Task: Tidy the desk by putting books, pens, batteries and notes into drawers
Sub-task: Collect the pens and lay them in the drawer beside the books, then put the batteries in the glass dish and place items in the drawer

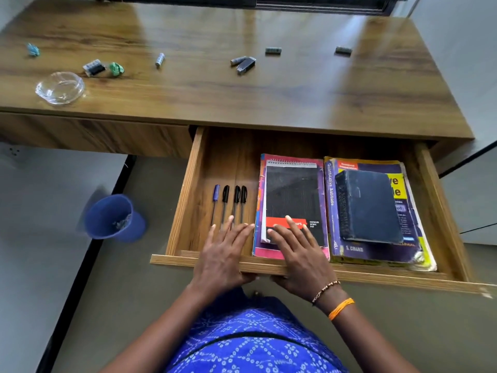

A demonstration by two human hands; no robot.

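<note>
I see both hands flat over the open drawer (185,195) front: left hand (223,254) released by the pens (228,203), right hand (298,254) released, fingers on the pad (293,195).

The open drawer (188,200) juts from under the wooden desk (242,98). Inside it, four pens (228,203) lie side by side at its left, a black spiral pad (294,195) on a pink book sits mid-drawer, and a dark hardback (368,208) tops a yellow-and-purple book at its right. The left hand (223,254) and right hand (301,254) lie flat over the drawer's front edge, thumbs under it. Batteries (243,64), crumpled notes (116,69) and a glass bowl (60,87) sit on the desk beyond the drawer.
</note>
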